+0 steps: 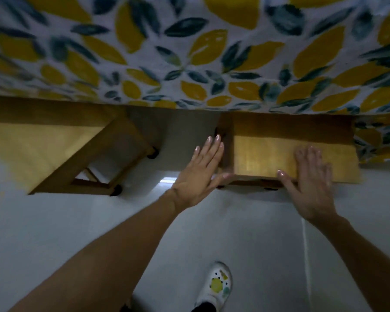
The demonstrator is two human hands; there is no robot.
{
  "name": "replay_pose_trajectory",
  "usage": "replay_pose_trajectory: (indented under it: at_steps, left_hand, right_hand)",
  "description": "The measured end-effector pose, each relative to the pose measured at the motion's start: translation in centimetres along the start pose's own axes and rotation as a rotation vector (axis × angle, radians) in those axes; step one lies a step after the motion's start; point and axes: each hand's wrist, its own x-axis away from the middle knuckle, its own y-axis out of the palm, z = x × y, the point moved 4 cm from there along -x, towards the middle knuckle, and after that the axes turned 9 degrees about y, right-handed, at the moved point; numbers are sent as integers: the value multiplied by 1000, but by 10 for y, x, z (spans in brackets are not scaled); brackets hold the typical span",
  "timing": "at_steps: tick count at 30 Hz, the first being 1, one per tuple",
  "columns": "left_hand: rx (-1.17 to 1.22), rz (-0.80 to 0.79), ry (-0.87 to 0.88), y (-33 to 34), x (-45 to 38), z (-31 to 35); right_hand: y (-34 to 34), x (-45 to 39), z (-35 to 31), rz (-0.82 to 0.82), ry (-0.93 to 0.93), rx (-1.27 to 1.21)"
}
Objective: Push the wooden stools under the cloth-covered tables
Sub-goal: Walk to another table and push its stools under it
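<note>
A table covered by a cloth with yellow and dark green leaves (194, 64) fills the top of the view. Two wooden stools stand at its near edge, partly under the cloth. On the right stool (268, 156) my right hand (311, 183) lies flat with spread fingers at the seat's near edge. My left hand (200, 172) is flat against that stool's left side, thumb at the near corner. The left stool (32, 152) stands apart at the left, its legs and dark foot pads showing.
A pale tiled floor (245, 233) spreads below the stools. My foot in a white shoe with coloured dots (217, 284) stands near the bottom middle. A fold of the cloth (378, 140) hangs down at the right of the right stool.
</note>
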Motion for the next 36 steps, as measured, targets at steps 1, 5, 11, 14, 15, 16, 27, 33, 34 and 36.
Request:
replay_pose_trajectory:
  at_steps: [1, 5, 11, 14, 15, 16, 27, 33, 34, 36]
  left_hand:
    - [10, 19, -42, -2, 23, -13]
    - [-26, 1, -150, -28, 113, -78]
    - [-109, 113, -295, -107, 227, -183]
    - [-105, 148, -403, -143, 276, -243]
    - [-121, 152, -434, -154, 289, -264]
    - [-146, 154, -457, -164, 301, -283]
    - [-186, 101, -334, -192, 323, -394]
    - [-215, 165, -384, -185, 322, -390]
    - [-208, 169, -383, -186, 323, -389]
    - [-194, 182, -388, -186, 324, -384]
  right_hand:
    - [9, 11, -22, 32, -21, -13]
    - [54, 50, -127, 52, -185, -44]
    - [122, 86, -302, 8, -324, -86]
    - [145, 99, -390, -16, -428, -90]
    - [152, 103, -417, -20, -462, -91]
    - [159, 106, -444, -19, -495, -97]
    - [226, 111, -591, 116, -427, 122]
    - [227, 113, -591, 148, -440, 266]
    - [227, 113, -590, 148, -444, 277]
    - [226, 115, -588, 149, -461, 289]
